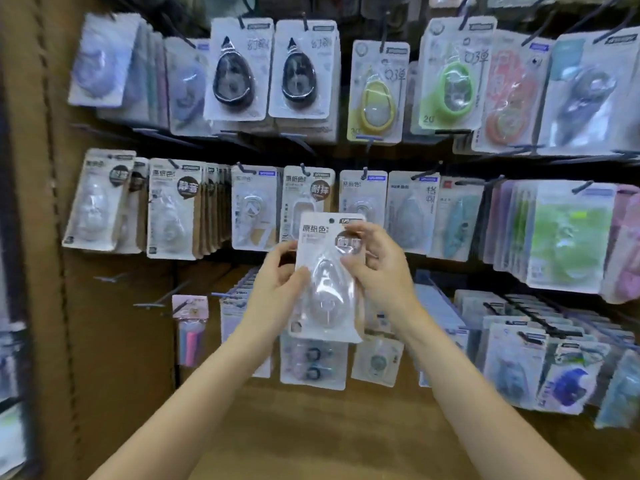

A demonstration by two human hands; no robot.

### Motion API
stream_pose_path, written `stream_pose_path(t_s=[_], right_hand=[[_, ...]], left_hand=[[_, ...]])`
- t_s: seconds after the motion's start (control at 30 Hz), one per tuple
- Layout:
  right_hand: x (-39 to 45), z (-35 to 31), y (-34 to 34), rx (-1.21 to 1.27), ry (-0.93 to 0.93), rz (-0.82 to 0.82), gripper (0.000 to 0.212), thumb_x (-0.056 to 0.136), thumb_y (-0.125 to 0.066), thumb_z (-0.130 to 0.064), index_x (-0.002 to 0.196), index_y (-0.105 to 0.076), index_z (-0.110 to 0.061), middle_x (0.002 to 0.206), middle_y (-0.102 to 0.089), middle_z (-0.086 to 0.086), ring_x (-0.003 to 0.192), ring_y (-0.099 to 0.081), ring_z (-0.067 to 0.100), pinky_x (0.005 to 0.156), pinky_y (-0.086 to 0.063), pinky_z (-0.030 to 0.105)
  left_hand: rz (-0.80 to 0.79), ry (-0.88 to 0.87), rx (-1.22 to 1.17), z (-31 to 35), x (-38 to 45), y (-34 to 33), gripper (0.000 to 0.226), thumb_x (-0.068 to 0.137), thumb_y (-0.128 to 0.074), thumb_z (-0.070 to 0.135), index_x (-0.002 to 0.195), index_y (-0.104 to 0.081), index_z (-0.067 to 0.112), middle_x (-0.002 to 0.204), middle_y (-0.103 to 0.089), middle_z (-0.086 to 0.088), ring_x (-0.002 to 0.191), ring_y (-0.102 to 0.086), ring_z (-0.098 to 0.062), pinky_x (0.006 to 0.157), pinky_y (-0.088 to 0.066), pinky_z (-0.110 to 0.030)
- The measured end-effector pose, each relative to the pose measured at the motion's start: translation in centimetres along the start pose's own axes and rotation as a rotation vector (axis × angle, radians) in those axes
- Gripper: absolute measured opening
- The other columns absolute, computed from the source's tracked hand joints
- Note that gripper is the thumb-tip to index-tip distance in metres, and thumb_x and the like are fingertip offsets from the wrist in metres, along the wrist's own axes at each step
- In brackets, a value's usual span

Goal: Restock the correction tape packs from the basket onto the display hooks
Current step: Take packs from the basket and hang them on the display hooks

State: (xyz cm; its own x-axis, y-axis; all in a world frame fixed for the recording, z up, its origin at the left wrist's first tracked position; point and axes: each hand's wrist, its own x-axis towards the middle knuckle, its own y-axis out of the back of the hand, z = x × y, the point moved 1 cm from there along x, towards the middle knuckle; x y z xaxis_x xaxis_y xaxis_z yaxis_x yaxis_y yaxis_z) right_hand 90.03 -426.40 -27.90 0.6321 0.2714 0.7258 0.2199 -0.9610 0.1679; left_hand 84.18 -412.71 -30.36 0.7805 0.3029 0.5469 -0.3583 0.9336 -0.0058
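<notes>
A brown pegboard-like display wall (114,341) fills the frame, its bare surface showing at lower left and along the bottom centre. Dark metal rails (485,164) cross it horizontally at mid-height. A dark vertical frame edge (14,202) runs down the far left. Lighting is soft and even, and the edges of the frame are blurred.

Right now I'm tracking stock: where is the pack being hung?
Centre of the head view: the correction tape pack is held between the left hand and right hand, in front of the middle row's matching pack.
</notes>
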Motion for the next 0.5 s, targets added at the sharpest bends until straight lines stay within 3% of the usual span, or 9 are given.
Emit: stream_pose_path(t_s=[0.1,0.2,0.3,0.4,0.5], right_hand=[[2.3,-0.4,-4.1,-0.044,0.065,0.054,0.03,0.089,-0.056,-0.002,0.108,-0.057,-0.025,0.117,-0.06,-0.004,0.114,-0.056,0.012,0.097,-0.047,0.026],[4.0,-1.6,-9.2,-0.075,0.145,-0.023,0.033,0.091,-0.051,-0.001,0.118,-0.057,-0.018,0.113,-0.058,-0.008,0.11,-0.053,0.005,0.097,-0.042,0.017],[5.3,-1.9,-13.8,-0.053,0.168,-0.139,0.039,0.091,-0.048,0.0,0.126,-0.054,-0.016,0.117,-0.057,-0.009,0.111,-0.052,0.003,0.097,-0.042,0.016],[6.8,-1.5,-16.7,0.029,0.127,-0.245,0.05,0.089,-0.046,0.004,0.132,-0.047,-0.021,0.121,-0.056,-0.007,0.107,-0.057,0.012,0.096,-0.043,0.021],[8.3,-0.9,-18.6,0.141,0.059,-0.271,0.057,0.089,-0.045,0.007,0.133,-0.045,-0.029,0.127,-0.055,-0.003,0.115,-0.054,0.009,0.099,-0.047,0.031]], left_hand=[[-0.006,-0.071,0.107,-0.9,-0.6,4.1,0.046,0.094,-0.05,0.008,0.127,-0.038,0.037,0.077,-0.061,0.005,0.064,-0.058,0.002,0.061,-0.045,-0.013],[0.044,-0.084,0.163,-1.5,-0.4,8.1,0.047,0.093,-0.048,0.002,0.13,-0.042,0.032,0.07,-0.057,0.002,0.062,-0.053,-0.006,0.062,-0.045,-0.018],[0.132,-0.064,0.185,-1.6,-0.1,11.8,0.048,0.093,-0.047,0.001,0.13,-0.043,0.032,0.075,-0.059,-0.002,0.06,-0.053,-0.005,0.057,-0.043,-0.016],[0.187,-0.045,0.215,-1.7,0.6,14.8,0.054,0.093,-0.046,0.0,0.132,-0.041,0.036,0.076,-0.061,0.008,0.058,-0.05,-0.008,0.054,-0.042,-0.017],[0.214,-0.015,0.252,-1.7,1.5,17.2,0.059,0.093,-0.045,-0.002,0.134,-0.038,0.039,0.099,-0.063,0.007,0.075,-0.062,-0.011,0.065,-0.05,-0.017]])
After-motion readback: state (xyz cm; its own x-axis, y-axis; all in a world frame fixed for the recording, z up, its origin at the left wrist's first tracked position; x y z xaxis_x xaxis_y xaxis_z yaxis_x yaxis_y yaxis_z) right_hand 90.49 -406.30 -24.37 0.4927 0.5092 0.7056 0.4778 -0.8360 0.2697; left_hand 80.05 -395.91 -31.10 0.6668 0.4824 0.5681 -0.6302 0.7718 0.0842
